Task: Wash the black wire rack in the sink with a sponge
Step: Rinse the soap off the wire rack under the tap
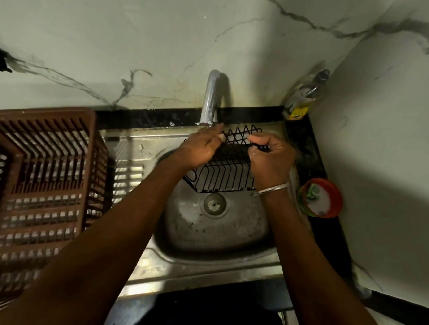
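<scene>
Right hand (pixel 270 160) grips wire rack (pixel 222 178) in sink (pixel 217 236); left hand (pixel 199 149), unclenched, touches it.

Veined marble walls (pixel 165 37) (dim corner)

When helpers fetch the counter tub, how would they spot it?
Find the steel sink. On the black counter to its right sits a round orange tub, nearer than the corner bottle. It alone is low and open, with white paste and something green inside.

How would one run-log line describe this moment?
step: washing | black wire rack: held over sink | right hand: grips its right edge | left hand: touches its top edge near tap
</scene>
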